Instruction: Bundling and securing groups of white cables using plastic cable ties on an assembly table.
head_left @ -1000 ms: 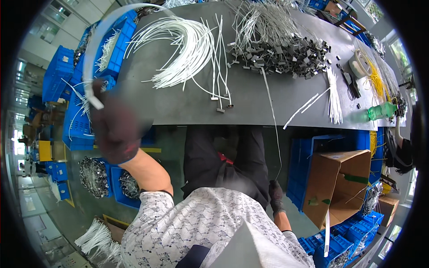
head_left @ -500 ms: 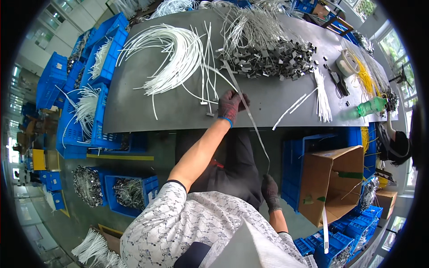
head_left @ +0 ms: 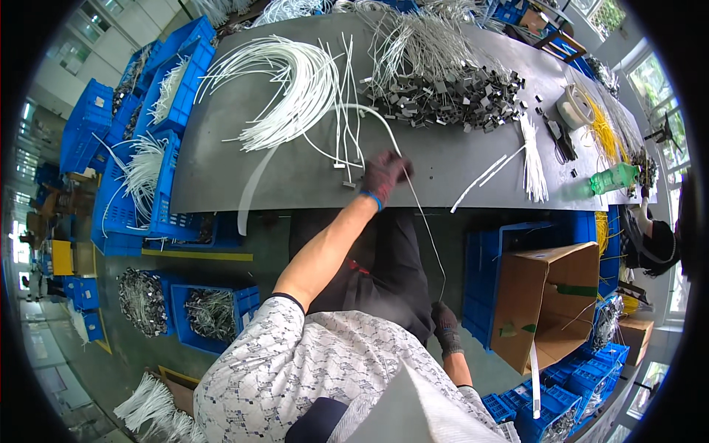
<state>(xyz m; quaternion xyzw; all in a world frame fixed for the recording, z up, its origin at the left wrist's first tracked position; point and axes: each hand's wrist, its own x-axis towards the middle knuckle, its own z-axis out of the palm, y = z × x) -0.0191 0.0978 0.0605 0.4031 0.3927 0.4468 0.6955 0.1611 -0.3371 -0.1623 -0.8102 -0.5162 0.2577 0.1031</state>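
My left hand (head_left: 386, 171), in a dark reddish glove with a blue cuff edge, is closed at the table's front edge on the end of a white tube (head_left: 375, 114). That tube arcs up and back toward a large fanned bundle of white tubes (head_left: 303, 81). From the same hand a thin grey wire (head_left: 426, 221) runs down, past the table edge, to my right hand (head_left: 446, 325). The right hand, gloved too, is low by my thigh and closed around the wire's lower end. Several white strands with small end pieces (head_left: 347, 159) lie just left of my left hand.
On the table (head_left: 214, 181) lie a pile of wires with black connectors (head_left: 458, 96), a smaller white bundle (head_left: 530, 166), black scissors (head_left: 561, 140), a tape roll (head_left: 574, 107) and a green bottle (head_left: 614, 179). Blue crates (head_left: 484, 288) and a cardboard box (head_left: 528, 303) stand below right.
The wire's length beyond my left hand no longer shows; the white tube now arcs into that hand. A blurred pale strip hangs over the table's left front edge. Both hands stay nearly in place.
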